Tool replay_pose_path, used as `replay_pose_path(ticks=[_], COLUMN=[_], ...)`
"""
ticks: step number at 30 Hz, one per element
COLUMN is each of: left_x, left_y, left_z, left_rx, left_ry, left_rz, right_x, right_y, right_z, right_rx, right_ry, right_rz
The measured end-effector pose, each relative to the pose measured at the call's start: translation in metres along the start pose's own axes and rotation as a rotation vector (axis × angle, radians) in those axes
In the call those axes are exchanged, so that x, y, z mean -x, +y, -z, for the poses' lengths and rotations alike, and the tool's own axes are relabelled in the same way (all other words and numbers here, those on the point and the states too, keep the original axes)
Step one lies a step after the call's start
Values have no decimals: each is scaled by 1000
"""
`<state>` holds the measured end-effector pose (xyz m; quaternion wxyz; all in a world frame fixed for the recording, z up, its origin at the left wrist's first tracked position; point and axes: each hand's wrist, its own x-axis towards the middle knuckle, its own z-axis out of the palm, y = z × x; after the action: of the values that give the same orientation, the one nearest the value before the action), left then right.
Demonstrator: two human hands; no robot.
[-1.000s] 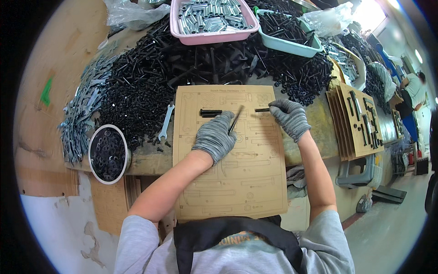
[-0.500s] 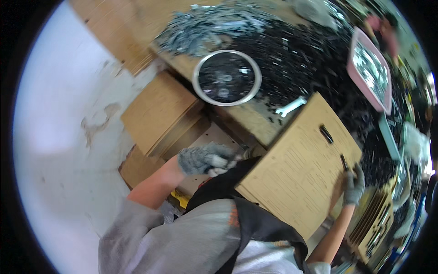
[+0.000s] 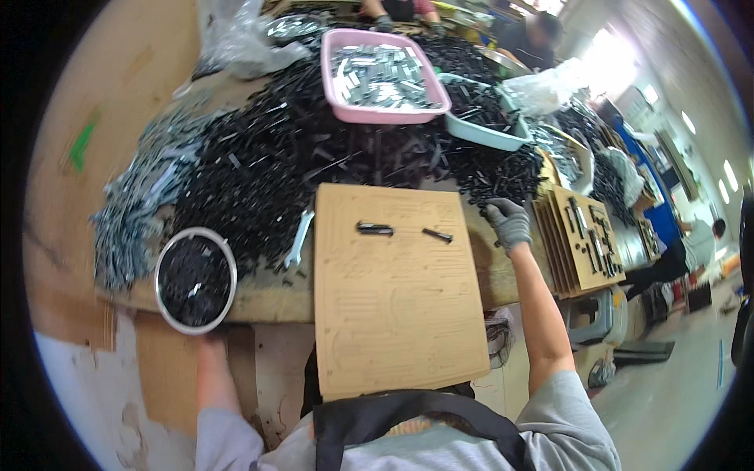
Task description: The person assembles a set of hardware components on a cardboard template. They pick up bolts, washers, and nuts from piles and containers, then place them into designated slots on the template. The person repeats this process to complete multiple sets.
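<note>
A light brown board [image 3: 397, 314] covers the space in front of my body and overlaps the near edge of the table. Two black parts [image 3: 375, 229] lie side by side near its far edge, and one thin black part [image 3: 437, 235] rests to their right. My right hand [image 3: 510, 224], in a grey glove, is off the board's right side with fingers stretched toward a pile of black parts [image 3: 503, 177]. At the left, my left forearm [image 3: 217, 369] ends behind a round, pale-rimmed bowl [image 3: 158, 280] of dark parts; the bowl hides my left hand.
A wrench [image 3: 299, 239] lies left of the board. Beyond are a pink tray [image 3: 385, 117] of silvery pieces and a pale teal tray [image 3: 483, 139]. Silvery strips [image 3: 133, 212] heap at far left. Boards with black parts [image 3: 585, 267] lean right. Another person's gloved hand [image 3: 382, 23] shows far off.
My view has swung round to face the table. My left hand has gone from beside my lap to behind the bowl. My right hand has left the board's thin black part for the pile.
</note>
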<state>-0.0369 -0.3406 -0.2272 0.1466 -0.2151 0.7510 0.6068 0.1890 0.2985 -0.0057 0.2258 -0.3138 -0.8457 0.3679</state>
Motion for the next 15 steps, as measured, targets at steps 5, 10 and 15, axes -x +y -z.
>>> replay_pose_path(ticks=[5, 10, 15], left_x=[35, 151, 250], left_y=[-6, 43, 156], left_z=[-51, -53, -48], left_rx=[-266, -538, -781], left_ry=[-303, -932, -1275], left_rz=[-44, 244, 291], right_x=[-65, -118, -104], right_y=[32, 35, 15], right_z=[-10, -13, -9], right_rx=[676, 1041, 954], right_ry=[186, -124, -270], right_rz=[207, 52, 49])
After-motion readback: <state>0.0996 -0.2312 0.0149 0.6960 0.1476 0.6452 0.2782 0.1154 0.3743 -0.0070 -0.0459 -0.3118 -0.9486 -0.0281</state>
